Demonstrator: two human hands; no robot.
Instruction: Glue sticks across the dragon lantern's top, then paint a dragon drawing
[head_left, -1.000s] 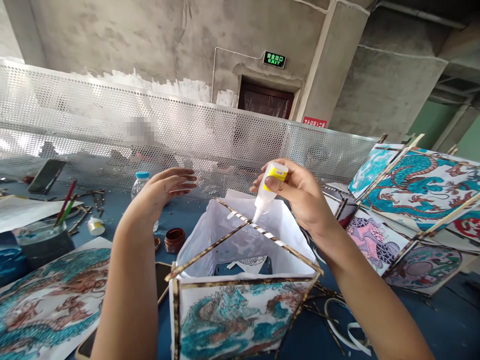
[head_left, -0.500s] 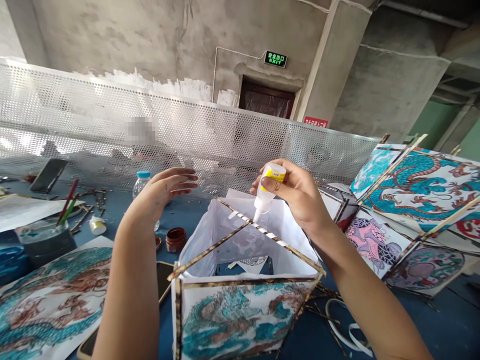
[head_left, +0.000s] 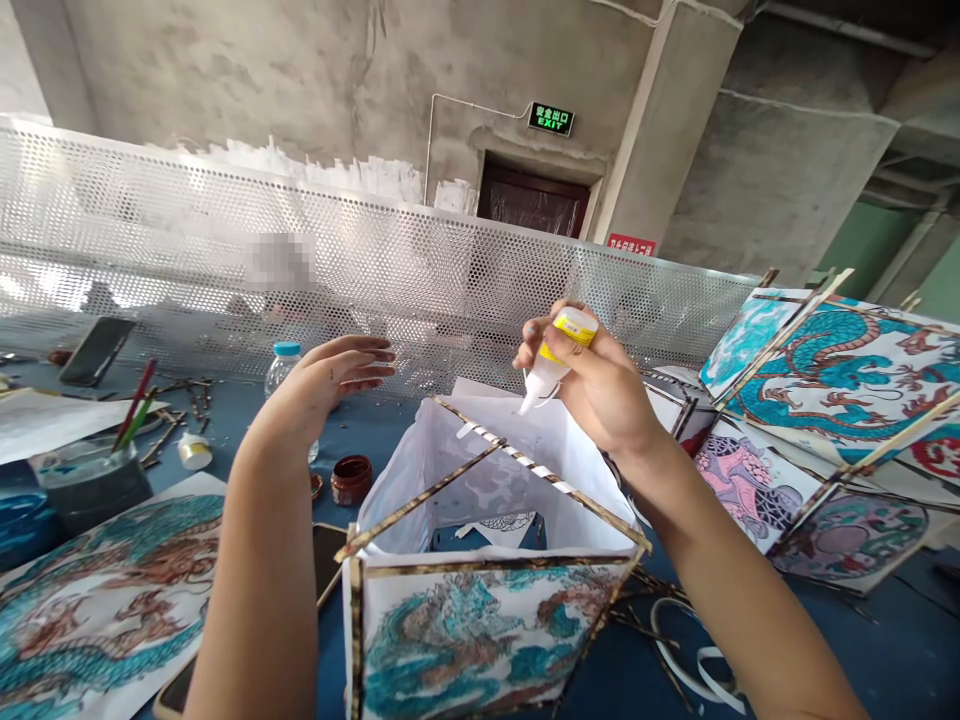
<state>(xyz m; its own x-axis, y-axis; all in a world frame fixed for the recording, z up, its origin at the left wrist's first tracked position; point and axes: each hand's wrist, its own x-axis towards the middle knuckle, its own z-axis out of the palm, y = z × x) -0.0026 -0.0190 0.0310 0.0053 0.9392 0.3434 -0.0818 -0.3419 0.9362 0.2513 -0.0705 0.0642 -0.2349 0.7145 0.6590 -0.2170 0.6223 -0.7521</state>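
Observation:
A small white glue bottle [head_left: 559, 350] with a yellow label is gripped in my right hand [head_left: 600, 385], its nozzle tilted down. The nozzle tip hangs apart from the crossed sticks [head_left: 501, 443] below it. Those sticks lie over the open top of a paper lantern [head_left: 480, 640], whose front panel is painted in teal and brown. One stick is wrapped with a white strip [head_left: 525, 460]. Left of the lantern, my left hand [head_left: 337, 370] is raised in the air, fingers stretched out and holding nothing.
A water bottle [head_left: 286, 350] stands behind my left hand, near a brown paint jar [head_left: 352, 480]. Dragon drawings [head_left: 112, 590] lie at left, beside a cup with brushes [head_left: 94, 485]. Other painted lanterns [head_left: 840, 390] stand at right. A perforated metal screen [head_left: 420, 290] runs along the back.
My right hand has lifted the glue bottle up and slightly right, away from the crossing of the sticks. The left hand and the lantern have stayed in place.

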